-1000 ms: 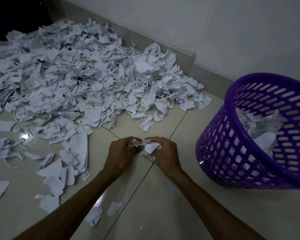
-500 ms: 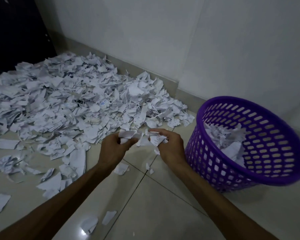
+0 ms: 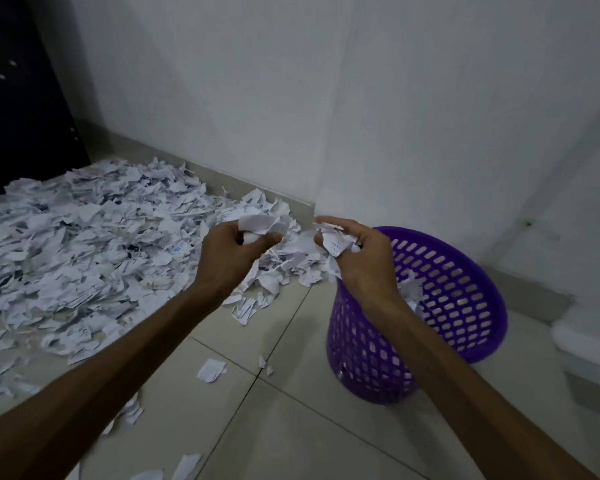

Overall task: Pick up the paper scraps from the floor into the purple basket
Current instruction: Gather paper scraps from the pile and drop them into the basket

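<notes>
Head view. Left hand gripped a crumpled wad; right hand gripped torn scraps, at the purple basket's 9 o'clock rim. Advised: carry both fully over the opening before releasing, since the light flakes would drift. Basket: rigid perforated plastic, flared, part-filled. Scrap heap: matte, jagged, at 10 o'clock on the glossy tiled floor.

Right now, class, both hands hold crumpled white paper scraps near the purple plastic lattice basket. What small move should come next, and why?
Probably carry both handfuls a little to the right and let go over the purple plastic lattice basket. The right hand grips its white paper scraps at the rim, but the left hand holds its scraps over the floor pile, short of the opening.
</notes>
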